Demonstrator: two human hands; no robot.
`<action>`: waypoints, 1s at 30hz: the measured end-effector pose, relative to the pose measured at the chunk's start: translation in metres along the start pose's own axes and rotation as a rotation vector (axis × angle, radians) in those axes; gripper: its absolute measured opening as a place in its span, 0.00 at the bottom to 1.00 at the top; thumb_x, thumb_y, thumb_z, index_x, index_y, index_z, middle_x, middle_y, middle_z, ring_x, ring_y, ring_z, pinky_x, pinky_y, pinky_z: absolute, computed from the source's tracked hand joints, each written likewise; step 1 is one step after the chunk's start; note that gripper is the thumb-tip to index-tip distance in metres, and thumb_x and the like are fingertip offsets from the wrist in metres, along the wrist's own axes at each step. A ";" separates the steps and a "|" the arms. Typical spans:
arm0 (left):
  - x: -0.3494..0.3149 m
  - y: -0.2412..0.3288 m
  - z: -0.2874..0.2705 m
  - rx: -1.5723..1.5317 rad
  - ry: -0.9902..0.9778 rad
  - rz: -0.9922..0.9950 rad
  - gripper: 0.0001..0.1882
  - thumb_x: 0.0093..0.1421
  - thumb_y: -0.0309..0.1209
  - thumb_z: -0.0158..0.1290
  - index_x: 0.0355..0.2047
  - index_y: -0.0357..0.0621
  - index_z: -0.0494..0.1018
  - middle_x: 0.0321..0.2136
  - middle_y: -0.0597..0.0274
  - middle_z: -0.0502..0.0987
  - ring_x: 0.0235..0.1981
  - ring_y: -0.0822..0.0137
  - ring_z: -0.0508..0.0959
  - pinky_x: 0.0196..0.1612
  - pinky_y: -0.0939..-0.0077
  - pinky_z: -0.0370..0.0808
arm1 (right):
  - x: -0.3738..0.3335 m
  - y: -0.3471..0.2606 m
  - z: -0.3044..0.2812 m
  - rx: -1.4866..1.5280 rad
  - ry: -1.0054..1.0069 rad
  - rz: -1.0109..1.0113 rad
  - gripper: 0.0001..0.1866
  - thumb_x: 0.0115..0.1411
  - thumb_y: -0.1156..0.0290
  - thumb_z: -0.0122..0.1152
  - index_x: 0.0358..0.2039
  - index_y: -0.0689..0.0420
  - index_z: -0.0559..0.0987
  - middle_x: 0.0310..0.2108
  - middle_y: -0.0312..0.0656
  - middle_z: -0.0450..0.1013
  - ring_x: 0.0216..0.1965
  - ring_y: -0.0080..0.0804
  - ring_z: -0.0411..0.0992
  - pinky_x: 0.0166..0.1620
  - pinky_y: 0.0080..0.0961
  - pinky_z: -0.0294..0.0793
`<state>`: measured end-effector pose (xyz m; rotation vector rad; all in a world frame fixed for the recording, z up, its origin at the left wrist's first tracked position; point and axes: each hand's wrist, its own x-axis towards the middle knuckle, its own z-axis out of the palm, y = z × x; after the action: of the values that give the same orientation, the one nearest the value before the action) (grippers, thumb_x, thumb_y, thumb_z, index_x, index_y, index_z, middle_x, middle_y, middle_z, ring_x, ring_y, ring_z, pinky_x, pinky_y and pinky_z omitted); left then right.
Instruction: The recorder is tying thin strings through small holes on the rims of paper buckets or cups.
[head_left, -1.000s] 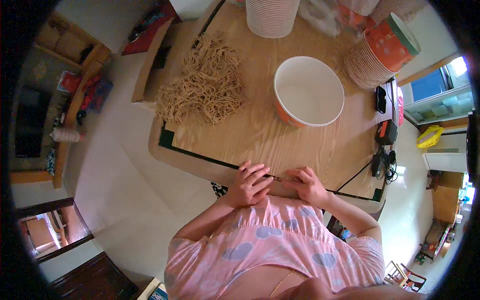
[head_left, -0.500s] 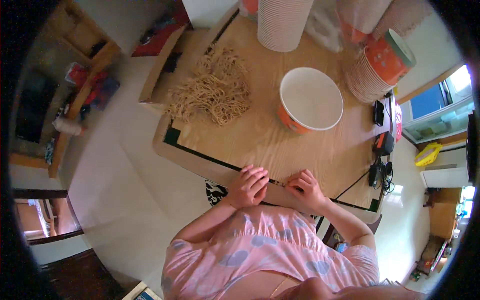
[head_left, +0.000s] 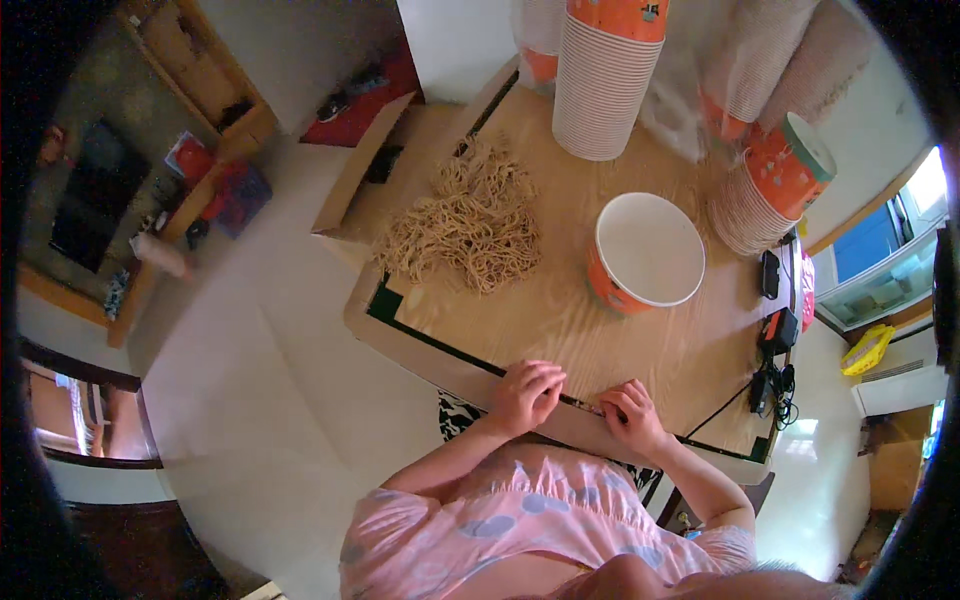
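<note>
Evidently slack, the left hand [head_left: 525,398] was noted half-curled at the near edge of the table [head_left: 500,325] with nothing visible in its grasp, while whether anything was pinched by the bent right hand [head_left: 635,418] at that edge could not be told. An open tub [head_left: 611,290] was found upright beyond them, right of a heap of tan strands [head_left: 475,225]. It was judged that the tub could be tipped by a careless reach, and the black cable [head_left: 717,410] snagged by the right hand.
</note>
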<state>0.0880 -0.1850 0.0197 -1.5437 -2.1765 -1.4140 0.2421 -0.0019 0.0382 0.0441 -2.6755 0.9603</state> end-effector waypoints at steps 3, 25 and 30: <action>0.031 -0.020 -0.006 -0.027 0.189 -0.104 0.08 0.50 0.23 0.54 0.33 0.42 0.74 0.32 0.57 0.75 0.35 0.55 0.74 0.37 0.65 0.72 | -0.003 0.004 0.003 0.017 0.027 0.002 0.13 0.47 0.80 0.57 0.36 0.58 0.74 0.33 0.44 0.71 0.36 0.43 0.67 0.41 0.36 0.69; 0.126 -0.105 -0.059 0.453 0.119 -0.212 0.04 0.48 0.26 0.56 0.27 0.43 0.76 0.28 0.58 0.73 0.35 0.55 0.70 0.40 0.62 0.69 | 0.003 0.000 -0.001 0.011 0.152 0.074 0.12 0.46 0.82 0.54 0.34 0.60 0.72 0.34 0.46 0.69 0.37 0.47 0.66 0.41 0.37 0.67; 0.124 -0.074 -0.043 0.489 0.049 -0.162 0.04 0.49 0.27 0.55 0.26 0.43 0.76 0.28 0.57 0.73 0.35 0.55 0.71 0.38 0.61 0.69 | 0.009 0.004 0.002 -0.052 0.191 0.121 0.09 0.46 0.80 0.56 0.31 0.58 0.74 0.32 0.45 0.69 0.37 0.46 0.66 0.40 0.36 0.68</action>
<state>-0.0462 -0.1362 0.0683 -1.1689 -2.4193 -0.8428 0.2324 0.0007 0.0368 -0.2123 -2.5481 0.8817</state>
